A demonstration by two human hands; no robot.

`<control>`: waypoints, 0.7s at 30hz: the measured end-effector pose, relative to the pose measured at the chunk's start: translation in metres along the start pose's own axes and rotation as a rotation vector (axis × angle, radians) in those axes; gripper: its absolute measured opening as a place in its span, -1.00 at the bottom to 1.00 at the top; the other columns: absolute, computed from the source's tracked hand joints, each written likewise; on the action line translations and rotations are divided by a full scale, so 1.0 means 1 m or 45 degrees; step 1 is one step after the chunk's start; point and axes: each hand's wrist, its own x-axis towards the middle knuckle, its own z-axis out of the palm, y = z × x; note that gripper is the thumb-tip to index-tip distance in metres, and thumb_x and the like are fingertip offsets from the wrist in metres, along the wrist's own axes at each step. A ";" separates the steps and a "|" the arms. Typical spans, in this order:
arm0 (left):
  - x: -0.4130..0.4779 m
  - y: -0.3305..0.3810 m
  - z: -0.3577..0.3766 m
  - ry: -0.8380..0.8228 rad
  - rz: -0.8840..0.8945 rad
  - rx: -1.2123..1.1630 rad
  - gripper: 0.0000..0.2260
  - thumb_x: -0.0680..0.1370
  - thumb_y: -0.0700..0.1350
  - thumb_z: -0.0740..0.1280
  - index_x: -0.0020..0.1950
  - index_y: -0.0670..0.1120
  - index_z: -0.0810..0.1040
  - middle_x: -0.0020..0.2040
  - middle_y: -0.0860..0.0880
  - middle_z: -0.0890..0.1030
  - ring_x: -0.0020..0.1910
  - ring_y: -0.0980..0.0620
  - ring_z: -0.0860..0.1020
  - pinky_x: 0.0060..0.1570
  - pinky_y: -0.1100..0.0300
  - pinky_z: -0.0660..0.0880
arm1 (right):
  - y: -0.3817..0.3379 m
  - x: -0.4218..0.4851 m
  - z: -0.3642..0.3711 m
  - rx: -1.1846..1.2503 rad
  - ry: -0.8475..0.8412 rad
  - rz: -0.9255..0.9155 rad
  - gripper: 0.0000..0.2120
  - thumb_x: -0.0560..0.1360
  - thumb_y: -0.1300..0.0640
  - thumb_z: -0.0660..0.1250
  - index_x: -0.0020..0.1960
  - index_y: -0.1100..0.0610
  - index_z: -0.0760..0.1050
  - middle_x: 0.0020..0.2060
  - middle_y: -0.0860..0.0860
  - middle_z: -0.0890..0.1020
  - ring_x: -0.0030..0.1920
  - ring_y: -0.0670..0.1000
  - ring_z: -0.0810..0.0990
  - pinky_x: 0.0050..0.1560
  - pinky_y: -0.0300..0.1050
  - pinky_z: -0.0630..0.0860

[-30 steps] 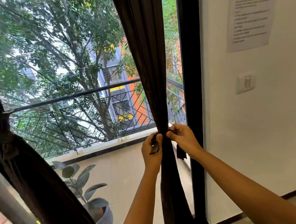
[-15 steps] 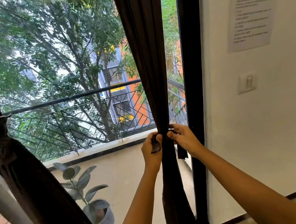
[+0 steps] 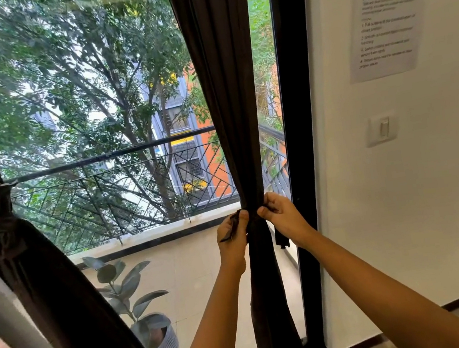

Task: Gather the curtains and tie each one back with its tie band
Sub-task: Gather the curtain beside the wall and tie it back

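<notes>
While left hand, right hand pinch tie band, curtain bunched between fingers.

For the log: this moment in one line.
right curtain gathered | left hand, right hand pinching tie band | left curtain tied

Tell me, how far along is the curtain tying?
Done: the left curtain is gathered and tied with a knotted band. In hand: the right curtain is bunched, and the left hand and right hand each pinch an end of its tie band. Left, as far as I can tell: finishing that knot and letting go.
</notes>
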 end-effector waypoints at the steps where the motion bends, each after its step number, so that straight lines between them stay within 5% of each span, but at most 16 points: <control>1: 0.000 0.000 -0.001 0.013 0.016 0.006 -0.78 0.57 -0.04 0.30 0.10 -0.15 0.59 0.01 -0.17 0.66 0.05 -0.11 0.63 -0.02 0.04 0.60 | 0.000 0.000 0.001 0.008 0.006 -0.008 -0.85 0.55 0.34 0.24 0.10 0.32 0.47 -0.02 0.11 0.65 0.01 -0.06 0.63 0.07 -0.23 0.56; 7: -0.003 0.005 0.003 0.132 -0.134 -0.242 -0.81 0.51 -0.15 0.39 0.10 -0.18 0.60 0.00 -0.15 0.67 0.03 -0.05 0.64 -0.02 0.11 0.60 | 0.001 0.001 0.004 0.049 0.074 0.041 -0.82 0.56 0.32 0.24 0.15 0.25 0.44 -0.03 0.09 0.64 0.00 -0.04 0.63 -0.02 -0.29 0.57; 12: -0.002 0.013 0.001 -0.013 -0.265 -0.465 -0.83 0.56 -0.18 0.32 0.14 -0.11 0.57 0.03 -0.11 0.66 -0.01 0.00 0.65 -0.08 0.14 0.55 | -0.004 0.003 0.003 -0.100 0.024 0.002 -0.71 0.56 0.35 0.20 0.24 0.20 0.50 0.08 0.11 0.63 0.10 0.04 0.59 0.14 -0.15 0.54; 21: -0.002 0.021 -0.001 -0.074 -0.390 -0.657 -0.90 0.59 -0.21 0.25 -0.04 -0.06 0.54 -0.17 0.02 0.67 -0.11 0.09 0.60 -0.14 0.14 0.47 | -0.004 0.004 0.000 -0.142 0.027 0.035 -0.72 0.58 0.33 0.19 0.25 0.21 0.49 0.10 0.10 0.62 0.07 -0.03 0.57 -0.08 -0.42 0.51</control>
